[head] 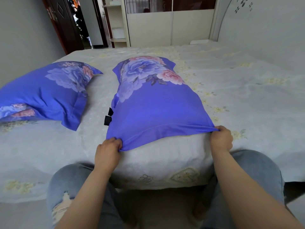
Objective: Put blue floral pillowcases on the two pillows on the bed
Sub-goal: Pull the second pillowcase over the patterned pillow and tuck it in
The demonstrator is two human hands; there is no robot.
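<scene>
A blue floral pillowcase (153, 103) covers most of a white embroidered pillow (163, 159) lying lengthwise on the bed in front of me. The pillow's near end sticks out bare from the case's open hem. My left hand (108, 152) pinches the hem's left corner. My right hand (220, 138) grips the hem's right corner. Both pull the hem taut across the pillow. A second pillow in a blue floral pillowcase (47, 95) lies on the bed to the left.
The bed (239, 90) has a pale grey sheet with yellow flowers. Two black tabs (108, 116) show at the near pillow's left edge. My knees in jeans (69, 187) press the bed's near side. A dark door (64, 22) and white wardrobe (165, 27) stand behind.
</scene>
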